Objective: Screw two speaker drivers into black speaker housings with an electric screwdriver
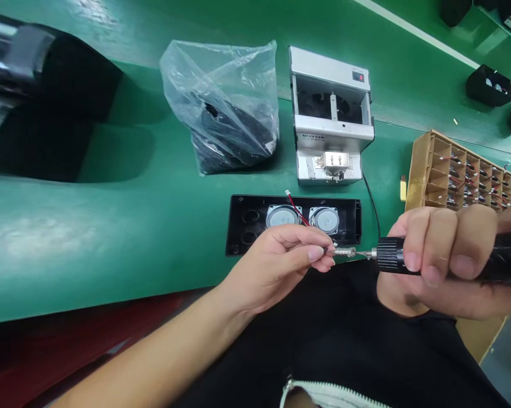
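Head | glossy green worktop (174, 221) | left fingers (298, 258) pinching bit tip (341, 252) | right fingers (443, 241) round screwdriver (390, 254)

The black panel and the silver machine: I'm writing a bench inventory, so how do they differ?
The black panel lies low and flat; the silver machine stands taller and boxy. The panel carries two round speakers; the machine has a small switch. Both rest on the green table.

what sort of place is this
Probably an electronics assembly bench: a black panel holding two round speakers, a cardboard box divided into cells of wired parts, and a powered driver in the right hand.
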A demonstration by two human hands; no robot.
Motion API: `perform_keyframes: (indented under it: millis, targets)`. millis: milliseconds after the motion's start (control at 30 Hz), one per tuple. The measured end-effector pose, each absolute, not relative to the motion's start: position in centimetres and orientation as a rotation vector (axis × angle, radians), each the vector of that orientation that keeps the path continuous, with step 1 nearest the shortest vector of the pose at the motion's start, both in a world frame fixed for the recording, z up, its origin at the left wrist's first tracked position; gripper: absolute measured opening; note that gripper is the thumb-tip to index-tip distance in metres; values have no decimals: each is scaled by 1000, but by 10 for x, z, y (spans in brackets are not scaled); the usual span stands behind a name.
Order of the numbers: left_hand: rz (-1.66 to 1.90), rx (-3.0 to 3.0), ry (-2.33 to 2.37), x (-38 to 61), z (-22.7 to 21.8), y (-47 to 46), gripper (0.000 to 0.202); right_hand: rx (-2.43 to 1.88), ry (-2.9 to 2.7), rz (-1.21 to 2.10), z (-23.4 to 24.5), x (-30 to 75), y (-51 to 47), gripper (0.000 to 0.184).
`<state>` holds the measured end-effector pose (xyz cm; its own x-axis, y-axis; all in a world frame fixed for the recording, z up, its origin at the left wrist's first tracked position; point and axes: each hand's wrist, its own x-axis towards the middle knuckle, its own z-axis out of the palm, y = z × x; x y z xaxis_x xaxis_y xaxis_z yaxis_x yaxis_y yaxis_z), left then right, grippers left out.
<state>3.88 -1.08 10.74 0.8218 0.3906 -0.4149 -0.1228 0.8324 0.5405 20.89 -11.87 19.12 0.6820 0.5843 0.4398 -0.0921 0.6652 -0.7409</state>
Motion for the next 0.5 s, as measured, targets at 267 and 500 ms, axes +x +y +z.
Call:
perform_keyframes:
  millis: [267, 500]
  targets:
    - [239, 390, 507, 44, 103, -17, 43, -818, -673, 378, 195, 203, -120, 20]
    - [232, 330, 603, 45, 107, -19, 49, -959, -946, 375, 186, 215, -129, 40]
